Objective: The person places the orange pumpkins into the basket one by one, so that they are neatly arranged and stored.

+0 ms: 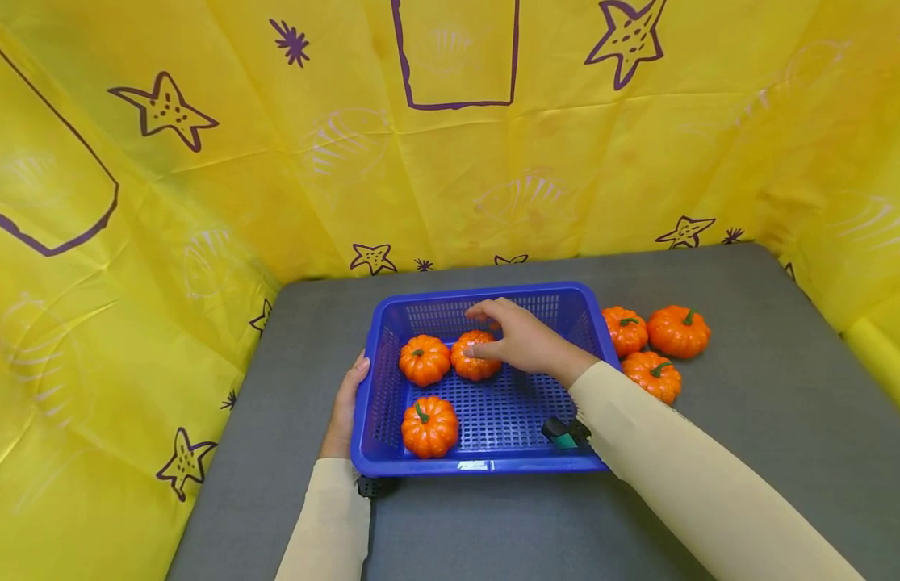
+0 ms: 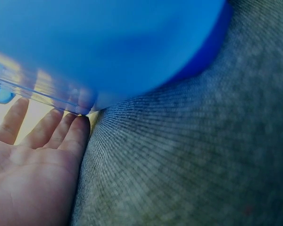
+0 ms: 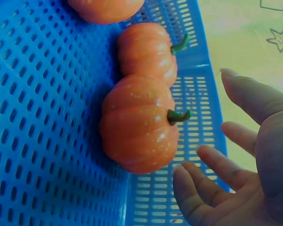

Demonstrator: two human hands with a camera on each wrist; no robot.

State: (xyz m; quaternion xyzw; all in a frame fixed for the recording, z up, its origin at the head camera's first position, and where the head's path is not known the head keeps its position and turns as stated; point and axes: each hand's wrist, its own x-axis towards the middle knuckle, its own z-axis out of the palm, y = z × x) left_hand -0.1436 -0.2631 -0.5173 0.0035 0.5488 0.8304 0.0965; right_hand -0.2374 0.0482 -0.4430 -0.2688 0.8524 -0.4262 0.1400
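My right hand [image 1: 525, 339] hovers inside the blue plastic basket [image 1: 486, 464], fingers spread and loosely bent over an orange toy pumpkin [image 1: 475, 365]. In the right wrist view a gap shows between the fingertips and this pumpkin [image 3: 139, 125], whose green stem points toward the hand. A second pumpkin [image 1: 424, 361] sits beside it on the left, and a third [image 1: 430, 428] lies near the basket's front left corner. At the basket's left side is my left hand [image 1: 344, 411]. Its extended fingers [image 2: 78, 136] touch the outer wall in the left wrist view.
Outside the basket's right wall, three more pumpkins lie close together on the grey table [image 1: 755, 387]: one against the wall [image 1: 624, 331], one farther right [image 1: 679, 331] and one in front [image 1: 653, 375]. A yellow patterned curtain [image 1: 450, 186] encloses the back and sides.
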